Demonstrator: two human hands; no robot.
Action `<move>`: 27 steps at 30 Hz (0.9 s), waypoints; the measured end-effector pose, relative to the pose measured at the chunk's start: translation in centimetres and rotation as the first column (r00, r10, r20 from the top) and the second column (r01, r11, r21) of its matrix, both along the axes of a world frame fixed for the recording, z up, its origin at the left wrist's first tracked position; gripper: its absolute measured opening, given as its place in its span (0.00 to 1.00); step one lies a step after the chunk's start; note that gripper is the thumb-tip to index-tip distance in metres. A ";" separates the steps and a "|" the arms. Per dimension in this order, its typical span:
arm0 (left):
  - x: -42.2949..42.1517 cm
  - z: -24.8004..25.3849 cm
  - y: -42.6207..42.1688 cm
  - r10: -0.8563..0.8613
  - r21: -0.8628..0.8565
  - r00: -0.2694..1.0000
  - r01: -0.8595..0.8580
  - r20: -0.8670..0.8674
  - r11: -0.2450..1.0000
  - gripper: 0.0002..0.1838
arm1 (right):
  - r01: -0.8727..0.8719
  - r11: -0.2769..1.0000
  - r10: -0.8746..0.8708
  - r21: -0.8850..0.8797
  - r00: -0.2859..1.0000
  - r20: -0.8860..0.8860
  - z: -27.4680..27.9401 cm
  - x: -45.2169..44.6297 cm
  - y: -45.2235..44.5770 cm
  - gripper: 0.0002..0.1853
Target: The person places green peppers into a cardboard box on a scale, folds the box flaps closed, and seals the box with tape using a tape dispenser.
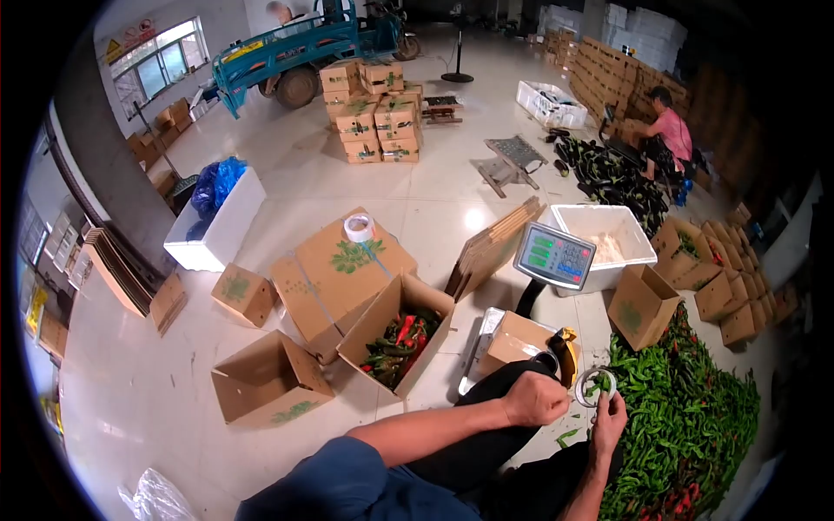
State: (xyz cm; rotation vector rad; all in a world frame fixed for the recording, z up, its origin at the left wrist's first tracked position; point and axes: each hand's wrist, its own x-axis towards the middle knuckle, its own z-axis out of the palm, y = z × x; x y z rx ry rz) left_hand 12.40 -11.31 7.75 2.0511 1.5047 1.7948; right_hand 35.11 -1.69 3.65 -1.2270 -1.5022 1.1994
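Observation:
My right hand (609, 422) grips a roll of tape (580, 387), a pale ring held upright above the pile of green peppers (686, 408). Just left of it, my left hand (536, 399) is closed in a fist over my knee; whatever its fingers hold, if anything, is hidden. Behind the fist a small closed carton (519, 337) rests on a scale, whose display (554, 254) stands on a black post. A yellow and black object (567, 354) is beside the carton, partly covered by my knee.
An open carton (356, 340) holds red and green peppers. Left of it stands another open carton (252, 395). A second tape roll (359, 227) lies on a large carton (304, 269). Farther back, a person in pink (673, 135) crouches beside piled eggplants (608, 178).

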 end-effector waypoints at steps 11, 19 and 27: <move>-1.0 0.3 -0.4 0.010 -0.087 0.998 -0.014 -0.055 0.996 0.18 | 0.038 0.998 -0.037 -0.053 0.999 0.018 1.8 -0.3 -1.6 0.18; -0.6 0.1 -0.1 0.012 -0.062 0.999 -0.014 -0.037 0.998 0.20 | 0.037 0.999 -0.034 -0.036 0.996 0.083 1.0 0.4 -1.2 0.19; -0.2 -0.1 0.0 -0.004 -0.081 1.000 0.002 -0.026 0.997 0.20 | 0.017 0.994 -0.012 -0.106 0.999 0.046 3.0 -0.2 -2.4 0.21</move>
